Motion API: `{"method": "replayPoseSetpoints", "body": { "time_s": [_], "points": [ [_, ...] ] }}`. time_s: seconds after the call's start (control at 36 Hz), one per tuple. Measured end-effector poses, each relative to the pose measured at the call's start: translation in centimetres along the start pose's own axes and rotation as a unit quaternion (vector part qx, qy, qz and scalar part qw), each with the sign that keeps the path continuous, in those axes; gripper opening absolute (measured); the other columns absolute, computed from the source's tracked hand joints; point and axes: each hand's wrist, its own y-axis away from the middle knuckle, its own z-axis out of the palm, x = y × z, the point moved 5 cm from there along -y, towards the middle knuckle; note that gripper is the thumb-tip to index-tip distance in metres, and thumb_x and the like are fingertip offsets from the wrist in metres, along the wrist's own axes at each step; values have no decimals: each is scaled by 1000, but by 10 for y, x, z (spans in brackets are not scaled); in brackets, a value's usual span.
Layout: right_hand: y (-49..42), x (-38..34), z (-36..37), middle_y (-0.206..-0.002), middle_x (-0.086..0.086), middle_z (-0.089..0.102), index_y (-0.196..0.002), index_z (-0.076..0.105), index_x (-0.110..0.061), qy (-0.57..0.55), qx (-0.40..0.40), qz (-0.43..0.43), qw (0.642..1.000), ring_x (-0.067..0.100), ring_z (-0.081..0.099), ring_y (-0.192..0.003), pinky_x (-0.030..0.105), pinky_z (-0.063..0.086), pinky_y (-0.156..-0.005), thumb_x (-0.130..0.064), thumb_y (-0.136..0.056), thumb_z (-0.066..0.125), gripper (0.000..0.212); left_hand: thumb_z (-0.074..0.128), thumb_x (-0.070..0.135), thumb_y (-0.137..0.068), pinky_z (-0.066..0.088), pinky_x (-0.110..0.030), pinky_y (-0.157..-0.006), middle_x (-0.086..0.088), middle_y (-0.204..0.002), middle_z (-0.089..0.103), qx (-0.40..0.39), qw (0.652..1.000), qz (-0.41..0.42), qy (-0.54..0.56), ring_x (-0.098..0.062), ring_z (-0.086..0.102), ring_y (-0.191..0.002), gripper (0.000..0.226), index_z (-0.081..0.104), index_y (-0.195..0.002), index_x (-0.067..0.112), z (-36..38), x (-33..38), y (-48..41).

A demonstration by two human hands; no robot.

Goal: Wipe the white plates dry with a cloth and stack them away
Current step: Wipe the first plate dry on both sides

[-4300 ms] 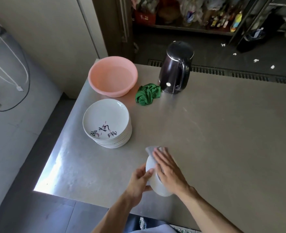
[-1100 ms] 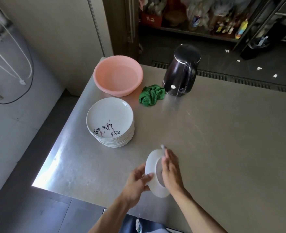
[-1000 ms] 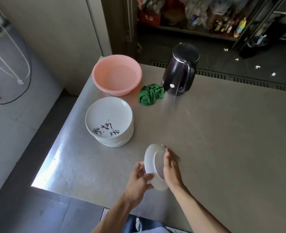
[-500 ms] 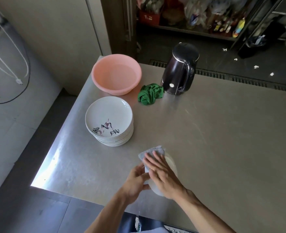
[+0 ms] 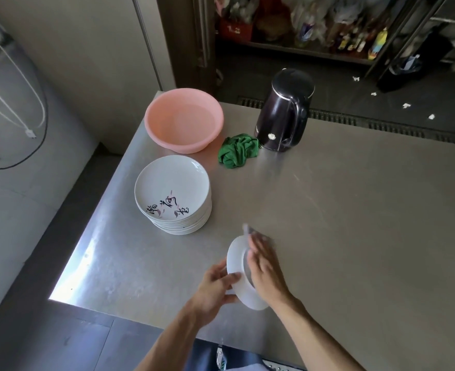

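I hold a white plate (image 5: 237, 266) on edge above the steel table's near side. My left hand (image 5: 215, 286) grips its rim from the left, thumb over the edge. My right hand (image 5: 265, 269) presses a grey cloth (image 5: 246, 229) against the plate's inner face with fingers straight; only a blurred corner of the cloth shows above the fingertips. To the left and further back, a stack of several white plates (image 5: 174, 194) stands on the table, the top one bearing black characters.
The steel table (image 5: 354, 210) ends close on the left and near sides. A pink basin (image 5: 184, 119) sits at the far left corner, a crumpled green cloth (image 5: 238, 150) beside it, and a dark kettle (image 5: 284, 111) behind that.
Half a second ago the plate lay flatter with my right hand and cloth spread over it. Now the plate stands on edge again and my right hand wipes its inner face.
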Motion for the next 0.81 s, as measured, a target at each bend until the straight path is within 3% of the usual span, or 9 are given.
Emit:
{"method": "replayPoseSetpoints", "body": {
  "time_s": [0.06,0.08,0.19,0.28,0.42,0.47,0.53,0.69,0.81],
  "points": [
    [-2,13,-8,-161,-7,29,-152,28,-30,-55,29,113,992,8,21,-149,31,10,-123,-25,-109,21,44,69,14,-87,59,-59,-91,-13,-123,72,-7,1000,3,1,-31,72,-104,40,72,-125,27,0,1,2],
    [0,11,-10,-160,-6,31,-150,29,-32,-62,27,106,992,8,22,-148,27,9,-122,-23,-109,21,42,69,13,-88,58,-60,-92,-13,-123,72,-12,1000,5,-1,-31,72,-105,41,71,-126,27,1,2,3],
    [23,-24,3,-166,-8,14,-157,20,-18,7,-61,-113,992,13,3,-154,27,2,-124,-31,-109,23,50,64,7,-96,61,-53,-88,-16,-124,72,-21,1000,12,-14,-31,72,-107,36,70,-126,26,4,6,4],
    [31,-29,11,-166,-13,12,-157,23,-22,46,-106,-161,980,12,-3,-154,28,-2,-124,-49,-107,17,57,64,12,-95,61,-47,-85,-14,-124,73,-24,999,15,-30,-31,71,-114,32,72,-122,26,7,7,7],
    [11,-3,-7,-165,-3,17,-157,22,-14,29,7,-6,1000,15,12,-153,35,9,-125,-28,-106,20,52,68,15,-92,57,-61,-94,-18,-124,71,-17,999,24,-16,-35,70,-111,36,69,-128,17,10,-3,6],
    [2,7,-14,-163,-7,25,-157,27,-22,-40,28,120,992,8,19,-150,36,10,-124,-28,-108,18,50,69,13,-87,55,-64,-95,-17,-119,71,3,1000,25,8,-34,69,-105,37,70,-124,16,9,-10,4],
    [-3,7,-15,-161,-9,31,-154,34,-27,-104,25,166,980,1,22,-146,31,11,-124,-31,-109,18,48,68,10,-81,55,-64,-93,-18,-113,68,24,999,16,43,-33,67,-100,42,65,-123,12,7,-15,1],
    [11,-29,8,-161,-19,24,-153,35,-26,-5,-116,-100,988,0,2,-151,25,-7,-122,-40,-106,14,53,59,22,-101,59,-54,-92,-16,-125,71,4,1000,-9,6,-33,71,-110,30,63,-129,13,7,-4,-3],
    [6,-3,3,-160,-13,22,-153,38,-19,38,-42,-26,998,9,10,-153,32,1,-125,-30,-108,21,49,58,6,-99,61,-50,-87,-18,-127,70,14,1000,-16,-13,-32,71,-107,35,65,-133,10,1,-8,-4]
  ]
}}
